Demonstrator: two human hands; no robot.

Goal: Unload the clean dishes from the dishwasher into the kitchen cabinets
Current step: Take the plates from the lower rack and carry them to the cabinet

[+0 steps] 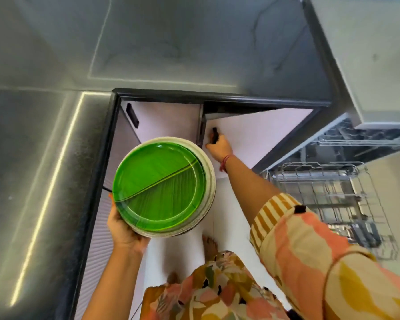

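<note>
My left hand [123,229] holds a stack of plates [164,188] from below at its near-left rim; the top plate is bright green with a leaf pattern, and cream plates lie under it. My right hand [219,145] grips the black handle [214,135] of a pale cabinet door [263,132] under the counter corner. That door stands slightly ajar, with a dark gap along its top edge. The dishwasher [333,192] is open at the right, its wire rack pulled out and mostly bare.
A dark grey counter [44,135] wraps round the corner at left and back. Another pale cabinet door with a black handle [132,115] is left of the corner. A white appliance or counter block [374,54] rises at upper right. My bare feet stand on white floor [187,250].
</note>
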